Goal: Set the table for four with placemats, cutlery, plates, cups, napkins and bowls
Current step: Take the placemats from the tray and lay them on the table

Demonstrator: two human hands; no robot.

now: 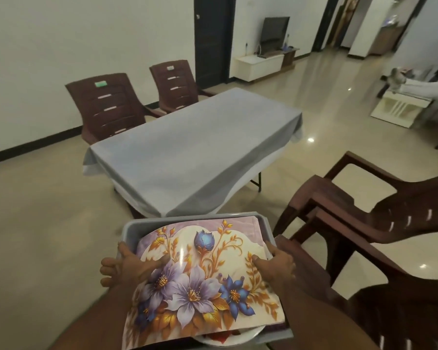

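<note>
A tiled room holds a table (pixel 195 150) under a grey cloth, brown chairs (pixel 106 107) beyond it. Nearer, a grey bin (pixel 134 227) carries a floral placemat (pixel 208 281). The left hand (pixel 134 267) and right hand (pixel 276 265) each clamp a grip on its side edges.

No legible text or labels
</note>
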